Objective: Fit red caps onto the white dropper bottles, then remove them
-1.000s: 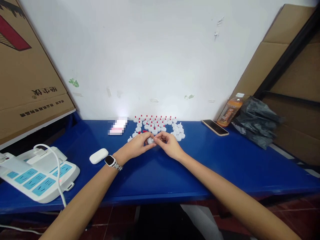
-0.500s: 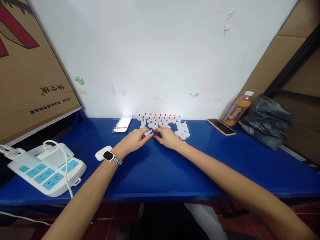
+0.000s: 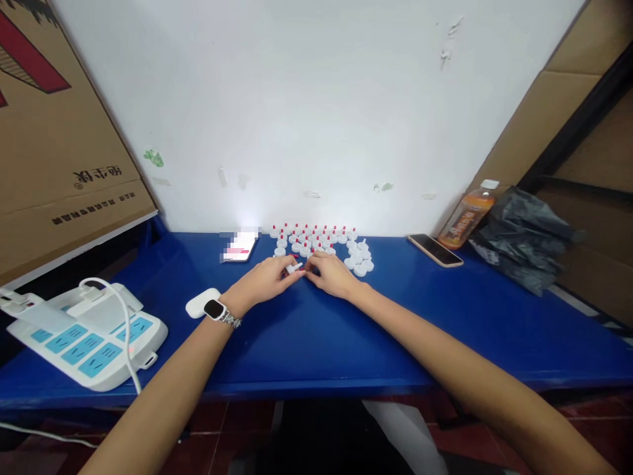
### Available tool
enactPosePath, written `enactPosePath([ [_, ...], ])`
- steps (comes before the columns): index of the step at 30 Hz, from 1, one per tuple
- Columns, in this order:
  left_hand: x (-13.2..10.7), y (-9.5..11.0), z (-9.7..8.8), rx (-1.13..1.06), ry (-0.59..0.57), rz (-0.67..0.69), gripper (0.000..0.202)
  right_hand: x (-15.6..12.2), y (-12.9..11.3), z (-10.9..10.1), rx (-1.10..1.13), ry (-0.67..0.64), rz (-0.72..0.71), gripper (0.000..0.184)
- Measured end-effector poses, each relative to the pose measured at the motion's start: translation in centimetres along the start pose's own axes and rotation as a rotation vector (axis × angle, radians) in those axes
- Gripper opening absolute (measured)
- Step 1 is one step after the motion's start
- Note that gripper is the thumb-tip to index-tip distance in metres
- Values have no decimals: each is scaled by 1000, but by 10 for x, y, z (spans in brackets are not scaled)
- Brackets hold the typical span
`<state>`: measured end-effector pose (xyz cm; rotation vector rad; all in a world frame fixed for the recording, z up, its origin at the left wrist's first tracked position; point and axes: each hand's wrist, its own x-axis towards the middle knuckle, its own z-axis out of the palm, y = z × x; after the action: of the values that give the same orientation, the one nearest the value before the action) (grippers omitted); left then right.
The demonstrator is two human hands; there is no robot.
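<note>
My left hand is closed on a white nozzle cap, whose bare spout points right toward my other hand. My right hand has its fingers pinched together beside that spout, with a small red tip cap at the fingertips, partly hidden. Behind both hands stand several white nozzle caps with red tips, upright in loose rows. A few loose red tips lie just beyond my fingers. To the right is a heap of plain white nozzle caps without red tips.
A lit phone and a white earbud case lie left on the blue table. The power strip with cables is at far left. A dark phone, orange drink bottle and black plastic bag are right.
Both hands stay nearly in place, still close together. The spout in my left hand has shifted slightly, and the whole view has drifted a little.
</note>
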<state>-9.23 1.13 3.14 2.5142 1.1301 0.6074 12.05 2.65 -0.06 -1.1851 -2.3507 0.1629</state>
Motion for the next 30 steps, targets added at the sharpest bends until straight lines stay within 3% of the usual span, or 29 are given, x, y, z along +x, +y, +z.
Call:
enactPosePath([
  [8,-1,-12,-8,5,65,-43,42,-11,-2,3,80,70,39,19],
  [14,-1,-7,-3,-5,49,-24,40,-6,-6,7,89,43,56,9],
  [18,1,-1,1,3,18,-16,40,-11,-4,7,143,97,26,6],
  [22,4,4,9,18,-9,13,40,-13,-4,2,542,190,142,10],
  [26,7,6,21,61,4,54,41,-11,-5,-2,1027,271,299,34],
  [30,8,6,29,36,36,48,41,-13,-11,-5,1140,299,327,40],
])
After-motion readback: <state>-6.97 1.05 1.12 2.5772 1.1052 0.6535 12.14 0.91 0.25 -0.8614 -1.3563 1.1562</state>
